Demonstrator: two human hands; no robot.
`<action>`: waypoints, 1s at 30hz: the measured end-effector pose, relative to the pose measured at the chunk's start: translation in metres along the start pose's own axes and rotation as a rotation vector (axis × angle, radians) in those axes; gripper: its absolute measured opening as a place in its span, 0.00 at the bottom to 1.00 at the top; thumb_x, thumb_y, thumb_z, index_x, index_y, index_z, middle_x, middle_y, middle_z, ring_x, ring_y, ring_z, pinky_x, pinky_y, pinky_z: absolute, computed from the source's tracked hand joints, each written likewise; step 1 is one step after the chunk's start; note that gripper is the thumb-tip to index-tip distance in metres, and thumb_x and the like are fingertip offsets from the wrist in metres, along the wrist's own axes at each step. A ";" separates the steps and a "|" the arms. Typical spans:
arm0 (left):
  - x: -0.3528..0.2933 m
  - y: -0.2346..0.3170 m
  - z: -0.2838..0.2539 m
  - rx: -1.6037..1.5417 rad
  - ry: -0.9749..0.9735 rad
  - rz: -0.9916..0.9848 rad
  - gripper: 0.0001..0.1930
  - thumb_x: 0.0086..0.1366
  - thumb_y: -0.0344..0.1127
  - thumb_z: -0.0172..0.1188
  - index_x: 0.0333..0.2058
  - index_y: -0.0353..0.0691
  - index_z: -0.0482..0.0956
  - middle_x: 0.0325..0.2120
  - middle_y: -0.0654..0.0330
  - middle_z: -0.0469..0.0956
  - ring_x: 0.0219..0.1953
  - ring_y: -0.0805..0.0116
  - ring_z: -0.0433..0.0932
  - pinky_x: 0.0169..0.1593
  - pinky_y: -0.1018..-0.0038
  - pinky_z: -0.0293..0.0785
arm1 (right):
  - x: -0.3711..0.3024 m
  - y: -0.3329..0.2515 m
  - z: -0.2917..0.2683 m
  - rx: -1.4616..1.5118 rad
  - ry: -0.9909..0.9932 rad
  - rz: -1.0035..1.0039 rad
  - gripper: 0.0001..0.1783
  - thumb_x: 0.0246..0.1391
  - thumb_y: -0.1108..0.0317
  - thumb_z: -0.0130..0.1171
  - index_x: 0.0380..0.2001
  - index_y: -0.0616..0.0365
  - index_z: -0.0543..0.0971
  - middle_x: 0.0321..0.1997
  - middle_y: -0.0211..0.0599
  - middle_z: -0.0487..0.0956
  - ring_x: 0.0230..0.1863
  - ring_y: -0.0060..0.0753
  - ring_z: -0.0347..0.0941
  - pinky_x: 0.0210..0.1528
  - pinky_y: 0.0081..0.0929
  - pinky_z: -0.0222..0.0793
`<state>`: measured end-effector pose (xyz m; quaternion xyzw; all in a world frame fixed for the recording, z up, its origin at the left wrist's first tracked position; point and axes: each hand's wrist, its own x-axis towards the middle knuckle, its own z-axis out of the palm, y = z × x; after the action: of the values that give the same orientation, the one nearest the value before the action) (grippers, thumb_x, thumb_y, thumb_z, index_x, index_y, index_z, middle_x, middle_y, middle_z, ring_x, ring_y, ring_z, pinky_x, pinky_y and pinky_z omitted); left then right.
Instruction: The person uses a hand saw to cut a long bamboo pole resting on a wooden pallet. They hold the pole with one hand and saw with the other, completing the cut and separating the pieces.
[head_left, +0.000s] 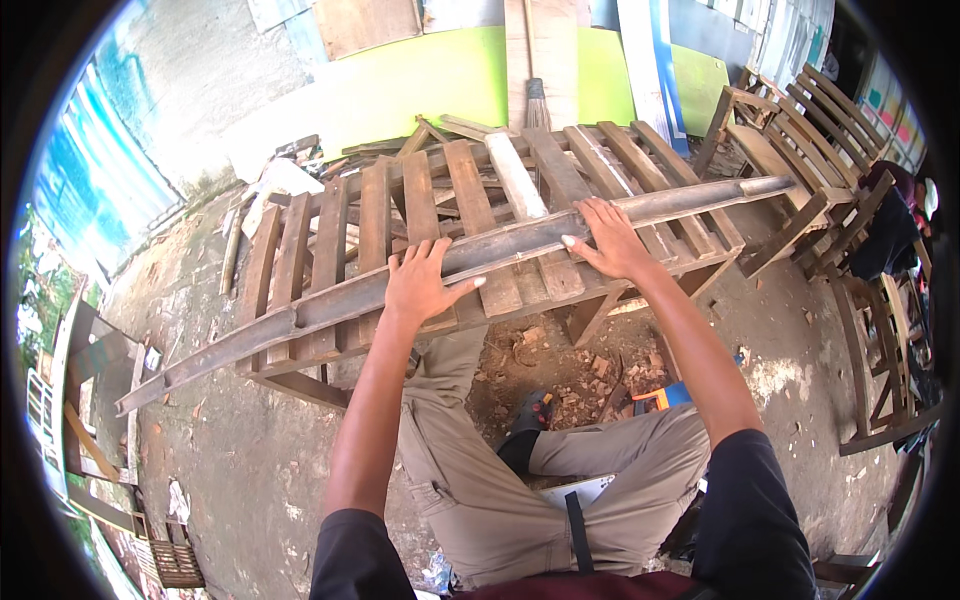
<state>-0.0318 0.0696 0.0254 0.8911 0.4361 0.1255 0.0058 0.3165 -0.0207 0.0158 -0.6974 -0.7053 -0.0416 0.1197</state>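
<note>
The left hand [418,284] and right hand [610,240] touch a long, grey-brown, trough-shaped strip [515,243], lying left to right across a brown, slatted wooden table [374,220]. Fingers reach its far edge, thumbs spread; whether they clasp it cannot be told.

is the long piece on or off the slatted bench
On: the long piece lies across the slatted bench, under the left hand and right hand.

Sunlight brightens blue-and-white corrugated sheeting [110,180] at left, while a broom [537,98] stands against boards beside a lime-green panel [430,90]. Wooden seating [760,157] lines the right side of a stained, debris-strewn floor [230,470], dappled with light.
</note>
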 end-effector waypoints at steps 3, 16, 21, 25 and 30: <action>-0.003 -0.007 0.010 -0.069 0.115 0.051 0.46 0.53 0.72 0.66 0.62 0.46 0.71 0.56 0.56 0.76 0.61 0.57 0.71 0.63 0.52 0.60 | -0.007 -0.003 0.003 0.018 0.059 -0.013 0.48 0.66 0.32 0.45 0.72 0.62 0.58 0.76 0.54 0.57 0.79 0.51 0.46 0.80 0.49 0.40; -0.001 0.004 -0.002 -0.082 0.052 0.104 0.45 0.52 0.60 0.74 0.62 0.40 0.72 0.55 0.47 0.74 0.63 0.46 0.68 0.65 0.50 0.62 | -0.091 0.007 -0.007 0.383 0.641 0.133 0.23 0.68 0.57 0.56 0.57 0.64 0.75 0.60 0.53 0.75 0.62 0.55 0.71 0.64 0.44 0.65; -0.009 0.007 0.002 -0.117 0.176 0.122 0.41 0.51 0.54 0.77 0.59 0.37 0.77 0.52 0.49 0.71 0.59 0.46 0.70 0.62 0.52 0.65 | -0.190 0.056 0.068 0.588 0.782 0.842 0.17 0.66 0.59 0.59 0.46 0.65 0.79 0.43 0.47 0.83 0.46 0.43 0.81 0.52 0.38 0.74; 0.002 0.028 0.019 0.105 0.284 0.104 0.42 0.50 0.61 0.75 0.59 0.41 0.79 0.53 0.50 0.70 0.58 0.48 0.69 0.61 0.53 0.68 | -0.309 0.118 0.186 0.511 0.525 1.167 0.27 0.63 0.45 0.62 0.43 0.61 0.82 0.37 0.47 0.85 0.43 0.42 0.83 0.48 0.35 0.75; 0.003 0.060 0.027 0.225 0.302 -0.025 0.43 0.51 0.68 0.70 0.56 0.38 0.80 0.51 0.50 0.73 0.57 0.48 0.71 0.59 0.51 0.70 | -0.296 0.111 0.227 0.443 -0.021 1.026 0.24 0.56 0.49 0.64 0.42 0.60 0.84 0.43 0.54 0.85 0.48 0.52 0.83 0.52 0.43 0.77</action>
<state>0.0222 0.0372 0.0068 0.8516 0.4545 0.2082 -0.1580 0.4017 -0.2553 -0.2831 -0.9099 -0.2687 0.1782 0.2611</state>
